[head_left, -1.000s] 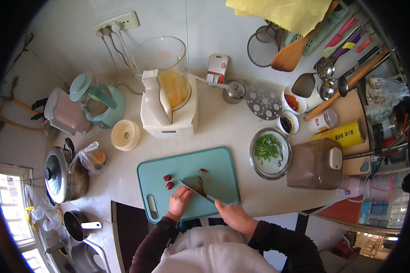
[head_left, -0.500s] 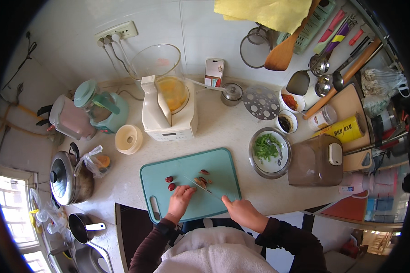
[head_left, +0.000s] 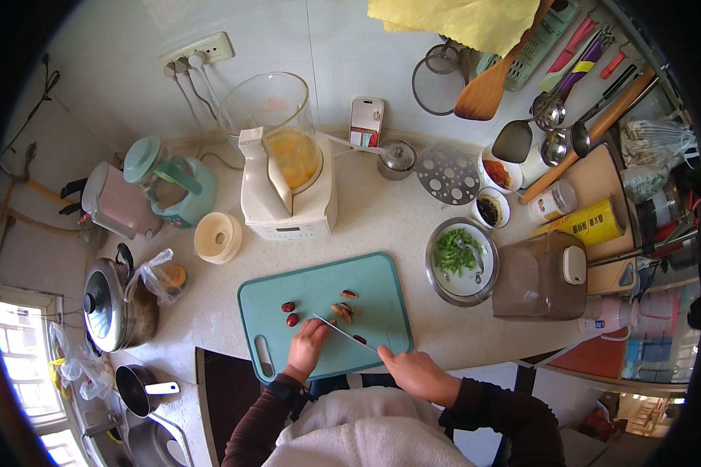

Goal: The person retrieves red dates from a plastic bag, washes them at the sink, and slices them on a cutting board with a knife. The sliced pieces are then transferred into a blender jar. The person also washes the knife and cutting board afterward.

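Observation:
A teal cutting board [head_left: 370, 274] lies on the counter before me. My right hand [head_left: 419, 375] is closed around the handle of a knife [head_left: 343, 331], its thin blade slanting up-left over the board. Close by the blade's tip, my left hand [head_left: 308, 347] rests on the board with fingers bent and pressed together; whatever they pin down is hidden. Two whole red dates [head_left: 292, 320] sit just beyond the left hand. Several cut date pieces [head_left: 344, 313] lie past the blade, and another dark red piece [head_left: 360, 339] shows beside the blade, nearer my right hand.
Right of the board stands a metal bowl [head_left: 461, 297] with chopped greens, next to a brown lidded container [head_left: 539, 276]. Behind the board is a cream food processor [head_left: 292, 226] with yellow contents. A beige ring-shaped part [head_left: 207, 253] and a lidded pot [head_left: 105, 311] are at left.
The knife has shifted slightly, its tip now lower and close against my left fingertips. The date piece beside the blade shows more clearly. My left hand stays nearly in place.

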Demonstrator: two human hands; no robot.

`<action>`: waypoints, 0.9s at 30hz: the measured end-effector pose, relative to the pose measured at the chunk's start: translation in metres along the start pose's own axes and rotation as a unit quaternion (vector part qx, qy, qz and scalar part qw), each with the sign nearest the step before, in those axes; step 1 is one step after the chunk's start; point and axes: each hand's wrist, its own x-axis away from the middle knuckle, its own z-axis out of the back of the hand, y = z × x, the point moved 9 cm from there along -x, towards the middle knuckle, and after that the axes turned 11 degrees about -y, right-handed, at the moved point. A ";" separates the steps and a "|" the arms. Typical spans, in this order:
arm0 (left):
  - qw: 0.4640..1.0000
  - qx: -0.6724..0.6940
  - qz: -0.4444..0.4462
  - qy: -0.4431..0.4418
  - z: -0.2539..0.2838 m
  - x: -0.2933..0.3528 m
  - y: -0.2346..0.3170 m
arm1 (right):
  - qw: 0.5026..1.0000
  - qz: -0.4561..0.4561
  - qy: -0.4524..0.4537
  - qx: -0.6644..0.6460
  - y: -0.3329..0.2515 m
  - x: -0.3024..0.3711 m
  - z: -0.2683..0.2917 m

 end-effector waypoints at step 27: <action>0.995 -0.046 -0.083 -0.003 0.004 0.002 0.011 | 0.997 0.044 0.058 0.040 0.012 -0.006 0.006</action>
